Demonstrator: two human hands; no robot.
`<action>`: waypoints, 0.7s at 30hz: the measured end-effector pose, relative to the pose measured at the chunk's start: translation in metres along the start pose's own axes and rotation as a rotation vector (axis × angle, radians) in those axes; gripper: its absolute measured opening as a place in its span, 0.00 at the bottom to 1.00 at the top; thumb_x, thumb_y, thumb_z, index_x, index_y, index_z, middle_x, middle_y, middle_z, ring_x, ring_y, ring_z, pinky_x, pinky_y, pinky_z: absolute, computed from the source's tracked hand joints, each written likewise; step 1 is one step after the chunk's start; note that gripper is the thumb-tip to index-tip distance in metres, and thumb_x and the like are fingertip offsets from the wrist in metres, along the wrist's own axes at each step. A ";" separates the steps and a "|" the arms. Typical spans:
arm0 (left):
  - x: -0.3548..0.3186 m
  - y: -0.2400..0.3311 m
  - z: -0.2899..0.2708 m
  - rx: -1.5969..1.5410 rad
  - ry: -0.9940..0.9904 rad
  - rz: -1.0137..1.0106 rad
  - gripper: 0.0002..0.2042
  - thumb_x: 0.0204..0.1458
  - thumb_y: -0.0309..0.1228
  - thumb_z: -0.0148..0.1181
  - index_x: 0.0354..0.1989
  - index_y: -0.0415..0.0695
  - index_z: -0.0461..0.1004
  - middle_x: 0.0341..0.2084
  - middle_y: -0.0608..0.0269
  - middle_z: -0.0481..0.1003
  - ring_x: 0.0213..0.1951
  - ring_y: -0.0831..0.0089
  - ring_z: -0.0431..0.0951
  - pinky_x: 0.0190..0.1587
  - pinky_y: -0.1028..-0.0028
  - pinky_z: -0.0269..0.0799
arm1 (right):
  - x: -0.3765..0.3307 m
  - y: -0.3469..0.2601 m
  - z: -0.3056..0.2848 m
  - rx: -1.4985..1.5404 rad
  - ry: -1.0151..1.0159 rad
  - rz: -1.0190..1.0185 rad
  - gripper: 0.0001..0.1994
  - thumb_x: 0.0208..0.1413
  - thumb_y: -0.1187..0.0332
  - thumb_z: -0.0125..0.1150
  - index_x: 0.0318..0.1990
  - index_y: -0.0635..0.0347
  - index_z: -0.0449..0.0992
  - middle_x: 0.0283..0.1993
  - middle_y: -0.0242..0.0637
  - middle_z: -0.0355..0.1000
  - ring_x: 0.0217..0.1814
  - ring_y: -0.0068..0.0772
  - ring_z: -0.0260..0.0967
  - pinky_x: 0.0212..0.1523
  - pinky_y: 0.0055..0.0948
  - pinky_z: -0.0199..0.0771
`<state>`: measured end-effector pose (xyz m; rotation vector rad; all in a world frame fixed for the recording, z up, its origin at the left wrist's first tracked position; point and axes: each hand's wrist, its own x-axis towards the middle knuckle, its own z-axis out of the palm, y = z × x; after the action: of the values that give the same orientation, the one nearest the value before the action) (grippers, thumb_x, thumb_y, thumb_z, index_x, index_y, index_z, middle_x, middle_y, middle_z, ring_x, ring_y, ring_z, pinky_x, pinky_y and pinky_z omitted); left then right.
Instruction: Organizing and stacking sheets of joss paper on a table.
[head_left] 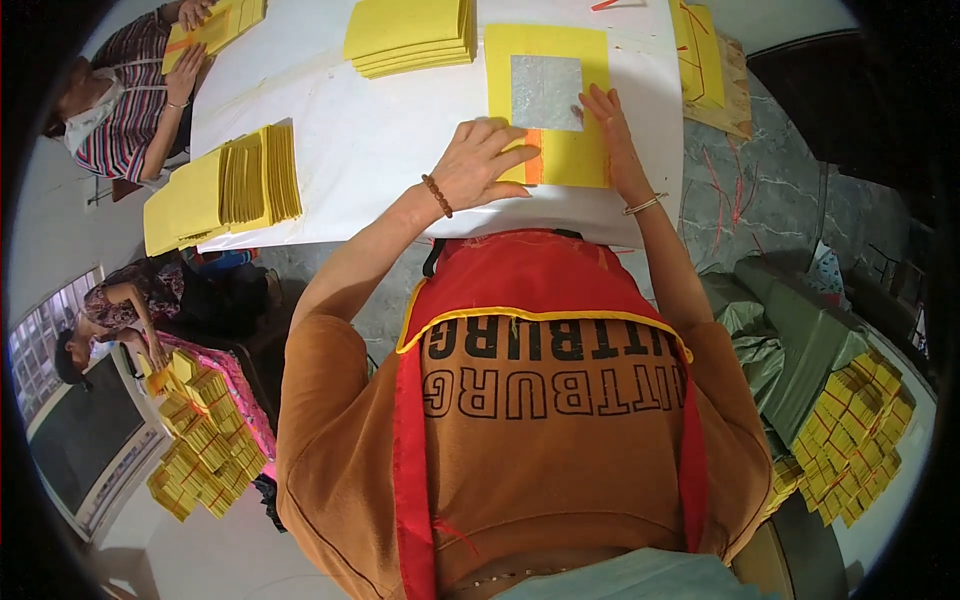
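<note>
A yellow rectangular paper sheet or packet (575,155) lies flat near the table's front edge. On it are a silver foil square (545,90) and, below that, a short orange strip (534,165). Spread over the packet's left edge, my left hand (480,165) rests its fingertips at the orange strip; its fingers are apart. Along the right edge my right hand (622,145) is stretched out, open, its fingertips near the foil's right side. Neither hand grips anything. Whether the packet is one sheet or several layers, I cannot tell.
The white-covered table (330,130) bears a yellow stack (410,35) at the back and a fanned yellow stack (240,185) at the left. One co-worker (130,110) handles yellow papers at the far left. Tied yellow bundles (855,435) are piled at the lower right.
</note>
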<state>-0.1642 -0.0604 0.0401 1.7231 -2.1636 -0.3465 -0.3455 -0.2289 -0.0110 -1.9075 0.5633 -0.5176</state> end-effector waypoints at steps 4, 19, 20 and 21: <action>0.001 0.001 0.014 0.154 0.080 -0.083 0.30 0.47 0.54 0.51 0.58 0.55 0.58 0.57 0.51 0.54 0.58 0.50 0.51 0.56 0.51 0.47 | 0.009 0.002 0.005 0.031 0.047 -0.024 0.26 0.61 0.50 0.26 0.60 0.51 0.59 0.68 0.41 0.42 0.71 0.41 0.28 0.67 0.40 0.28; 0.006 -0.002 0.031 0.118 0.023 -0.121 0.33 0.48 0.57 0.48 0.61 0.55 0.54 0.60 0.48 0.48 0.61 0.48 0.46 0.57 0.45 0.43 | 0.006 -0.011 0.001 0.465 0.118 0.074 0.28 0.62 0.51 0.27 0.62 0.61 0.51 0.68 0.42 0.38 0.71 0.37 0.31 0.67 0.35 0.33; 0.006 -0.002 0.033 0.105 0.036 -0.117 0.33 0.48 0.57 0.47 0.61 0.56 0.54 0.60 0.49 0.49 0.62 0.48 0.46 0.58 0.46 0.42 | 0.004 -0.011 -0.001 0.383 0.120 0.051 0.28 0.62 0.51 0.27 0.61 0.61 0.53 0.67 0.43 0.40 0.71 0.37 0.31 0.67 0.35 0.34; 0.006 -0.003 0.033 0.092 0.050 -0.114 0.33 0.48 0.57 0.47 0.61 0.56 0.54 0.60 0.49 0.49 0.62 0.49 0.46 0.58 0.46 0.42 | 0.001 -0.010 -0.003 0.300 0.119 0.026 0.27 0.62 0.51 0.27 0.61 0.62 0.54 0.67 0.43 0.43 0.71 0.38 0.32 0.67 0.36 0.34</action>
<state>-0.1768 -0.0676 0.0093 1.8896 -2.0816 -0.2338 -0.3450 -0.2284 -0.0001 -1.5902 0.5532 -0.6634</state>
